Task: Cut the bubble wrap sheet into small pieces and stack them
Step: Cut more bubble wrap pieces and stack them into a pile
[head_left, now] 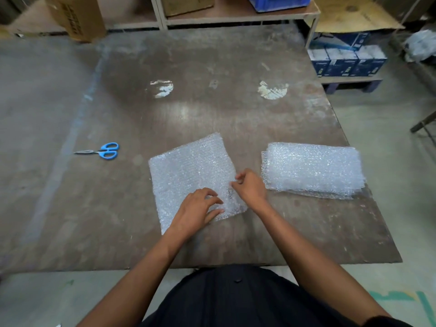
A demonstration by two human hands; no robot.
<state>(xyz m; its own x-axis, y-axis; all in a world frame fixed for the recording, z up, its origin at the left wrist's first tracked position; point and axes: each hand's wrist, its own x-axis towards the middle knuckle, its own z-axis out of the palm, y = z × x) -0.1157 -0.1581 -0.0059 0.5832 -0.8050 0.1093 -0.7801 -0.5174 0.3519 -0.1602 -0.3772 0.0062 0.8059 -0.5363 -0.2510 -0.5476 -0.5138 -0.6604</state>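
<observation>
Sheet (pixel 188 171) flat on table (pixel 70 208), long axis running near-to-far, tilted slightly right. Left hand (pixel 197 208) pressing it, fingers spread. Right hand (pixel 250 185) pinching its right edge. Stack (pixel 313 169) just right, lengthwise left-right. Scissors (pixel 103 151) well left, tips pointing left.

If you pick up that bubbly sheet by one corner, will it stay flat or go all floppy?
Probably floppy: the bubble wrap sheet is thin, see-through film, and its far edge already curls off the table. It likely weighs very little for its size. It may also slide when pushed, since nothing pins it except the left hand and the right hand.
</observation>
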